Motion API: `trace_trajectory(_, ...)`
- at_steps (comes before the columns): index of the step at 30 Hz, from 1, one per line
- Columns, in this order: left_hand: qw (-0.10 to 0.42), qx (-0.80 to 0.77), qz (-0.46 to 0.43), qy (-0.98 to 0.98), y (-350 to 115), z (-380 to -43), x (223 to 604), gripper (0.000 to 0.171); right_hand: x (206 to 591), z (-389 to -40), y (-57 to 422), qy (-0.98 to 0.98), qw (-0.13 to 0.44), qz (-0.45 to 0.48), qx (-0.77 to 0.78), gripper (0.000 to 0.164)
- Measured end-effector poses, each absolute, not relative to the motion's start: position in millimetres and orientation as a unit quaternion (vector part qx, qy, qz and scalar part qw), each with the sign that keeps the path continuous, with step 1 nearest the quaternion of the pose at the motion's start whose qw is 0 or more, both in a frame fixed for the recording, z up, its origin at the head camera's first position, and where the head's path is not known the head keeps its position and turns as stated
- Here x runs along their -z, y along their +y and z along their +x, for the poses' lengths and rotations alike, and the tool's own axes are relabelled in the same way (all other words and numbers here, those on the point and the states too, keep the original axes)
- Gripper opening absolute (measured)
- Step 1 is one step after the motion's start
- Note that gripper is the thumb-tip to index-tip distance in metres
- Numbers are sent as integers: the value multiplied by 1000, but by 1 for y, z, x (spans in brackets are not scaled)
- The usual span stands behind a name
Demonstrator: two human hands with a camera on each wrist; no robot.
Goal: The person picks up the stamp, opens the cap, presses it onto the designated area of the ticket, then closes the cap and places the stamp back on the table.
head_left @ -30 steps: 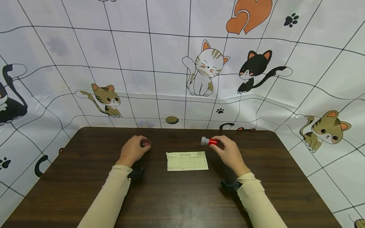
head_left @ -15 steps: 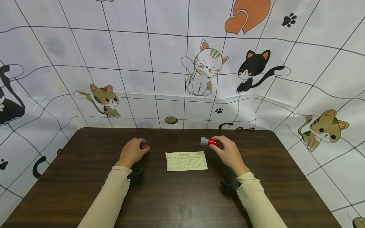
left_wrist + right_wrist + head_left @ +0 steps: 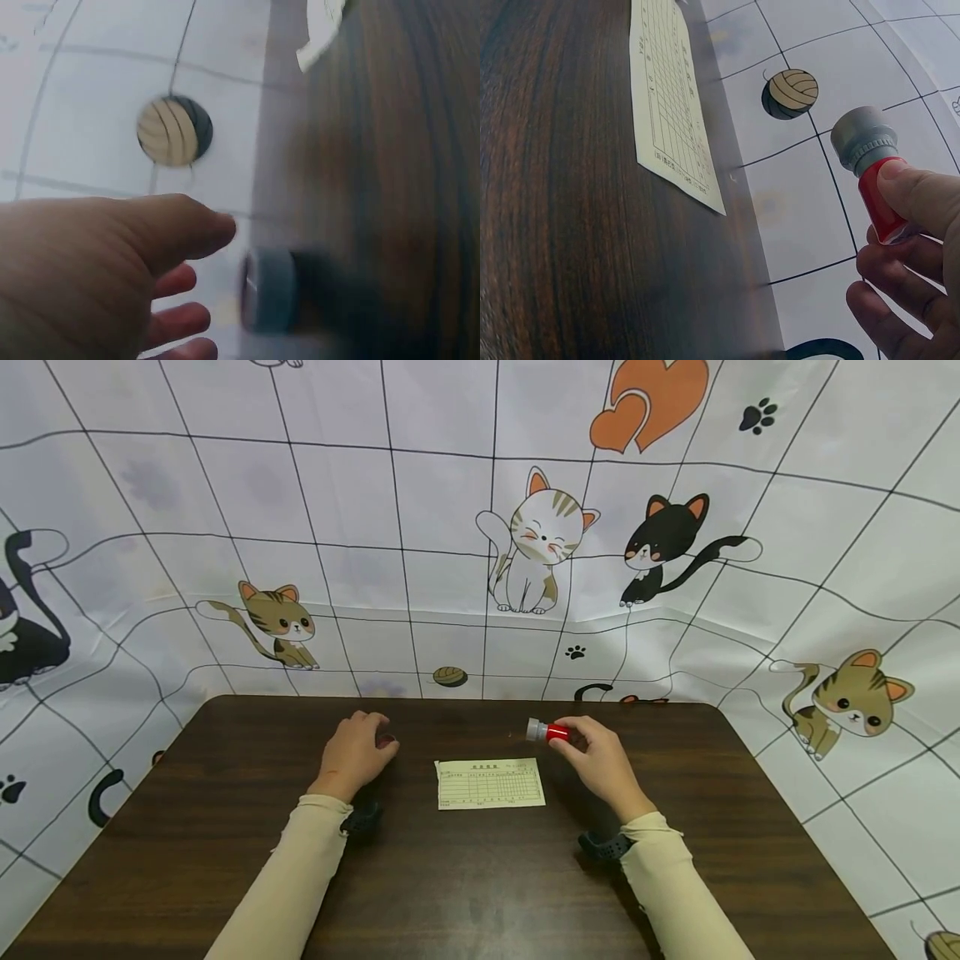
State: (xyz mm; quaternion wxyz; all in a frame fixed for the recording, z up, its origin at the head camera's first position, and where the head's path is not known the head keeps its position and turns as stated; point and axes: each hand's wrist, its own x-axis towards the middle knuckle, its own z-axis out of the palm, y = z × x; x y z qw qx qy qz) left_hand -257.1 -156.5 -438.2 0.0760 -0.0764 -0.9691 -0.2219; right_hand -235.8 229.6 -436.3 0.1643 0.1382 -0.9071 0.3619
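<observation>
Holds red stamp (image 3: 883,199) in right hand (image 3: 600,764), pinched between thumb and fingers around the red body, with grey end pointing toward left hand (image 3: 352,756), near the far edge of the dark table (image 3: 480,885). Has left hand slack, with thumb and fingers loosely curved and a small gap to the round cap (image 3: 271,291) just beyond the thumb tip, blurred in the left wrist view. Shows yellow paper slip (image 3: 491,785) lying between both hands, apart from each, with room on either side. Offers wide tabletop between both forearms and outward to the side edges. Borders on patterned cloth (image 3: 442,568) along the far edge.
</observation>
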Motion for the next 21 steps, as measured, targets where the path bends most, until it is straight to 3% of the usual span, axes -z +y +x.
trace_trajectory(3, 82, 198, -109, -971, -141, -252, 431, 35, 436, -236, 230, -906, 165, 139, -365, 31)
trace_trajectory(9, 7, 163, -192, -968, -114, -240, 429, 28, 435, -236, 230, -905, 165, 138, -367, 31)
trace_trajectory(21, -26, 155, -212, -964, -104, -239, 440, 46, 433, -235, 228, -905, 165, 141, -367, 30)
